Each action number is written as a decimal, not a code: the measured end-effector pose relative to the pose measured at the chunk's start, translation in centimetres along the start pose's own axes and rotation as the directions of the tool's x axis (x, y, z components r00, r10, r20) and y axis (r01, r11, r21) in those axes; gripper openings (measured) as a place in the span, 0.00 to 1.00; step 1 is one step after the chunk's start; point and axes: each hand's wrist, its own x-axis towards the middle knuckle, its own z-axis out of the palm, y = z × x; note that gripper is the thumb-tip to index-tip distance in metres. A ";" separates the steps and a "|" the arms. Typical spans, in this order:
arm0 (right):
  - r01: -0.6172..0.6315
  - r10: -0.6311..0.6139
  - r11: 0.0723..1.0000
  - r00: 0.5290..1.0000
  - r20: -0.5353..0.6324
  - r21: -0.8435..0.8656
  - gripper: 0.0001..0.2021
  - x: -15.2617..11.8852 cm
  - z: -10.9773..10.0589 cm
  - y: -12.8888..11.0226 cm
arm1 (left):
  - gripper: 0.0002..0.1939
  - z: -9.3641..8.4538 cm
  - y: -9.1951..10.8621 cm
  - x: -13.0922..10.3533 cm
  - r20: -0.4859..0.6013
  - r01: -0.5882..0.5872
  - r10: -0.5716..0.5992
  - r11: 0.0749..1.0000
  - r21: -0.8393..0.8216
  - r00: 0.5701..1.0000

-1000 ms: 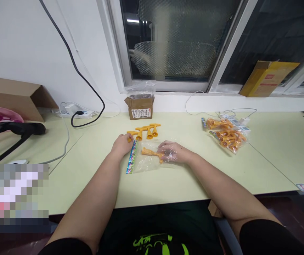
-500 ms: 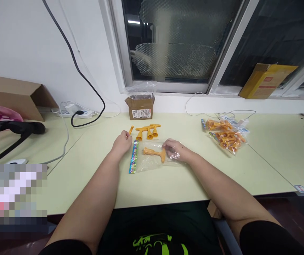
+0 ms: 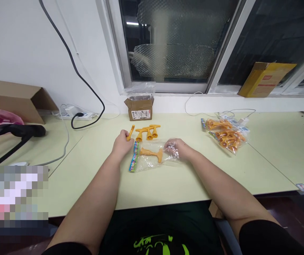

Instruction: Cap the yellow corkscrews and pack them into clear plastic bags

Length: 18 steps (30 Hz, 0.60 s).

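My left hand (image 3: 122,143) is closed around a short orange plastic stick (image 3: 131,132), whose upper end sticks out above the fingers. A clear plastic bag (image 3: 146,164) with a colourful printed header strip lies flat in front of me. Inside it is an orange T-shaped plastic piece (image 3: 150,152), its crossbar towards my right hand (image 3: 177,148). That hand reaches into the bag's right end, fingers curved and apart under the shiny film, just off the crossbar. Beyond the bag, several orange T-shaped pieces with cup-like ends (image 3: 149,132) stand in a row.
Filled bags of orange pieces (image 3: 228,140) lie at the right. A small cardboard box (image 3: 141,109) stands by the wall, holding clear plastic. A power strip (image 3: 88,116) with cables, a black frame-like object (image 3: 32,130) and a larger cardboard box (image 3: 13,95) are at the left.
The T-shaped piece has shifted slightly left in the bag, and my right hand has drawn a little away from it. More of the orange stick shows in my left hand.
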 end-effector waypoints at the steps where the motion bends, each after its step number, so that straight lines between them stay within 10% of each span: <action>1: -0.035 0.035 0.999 0.999 0.009 0.006 0.07 -0.2 -0.7 0.1 | 0.13 -0.1 0.1 0.0 -0.052 -0.036 0.035 0.999 -0.033 0.998; 6: -0.209 0.222 0.945 0.975 -0.025 0.250 0.12 -1.3 -4.5 1.2 | 0.13 -0.2 1.5 -1.3 -0.136 -0.272 0.244 0.927 -0.259 0.960; 10: -0.012 0.147 0.886 0.955 -0.256 0.464 0.21 -1.5 -5.3 -0.3 | 0.11 0.5 3.4 -3.6 -0.049 -0.467 0.494 0.780 -0.417 0.868; 18: 0.049 -0.034 0.801 0.999 -0.036 0.596 0.21 -1.6 -2.9 -3.5 | 0.05 1.8 5.4 -6.0 0.030 -0.645 0.748 0.591 -0.484 0.663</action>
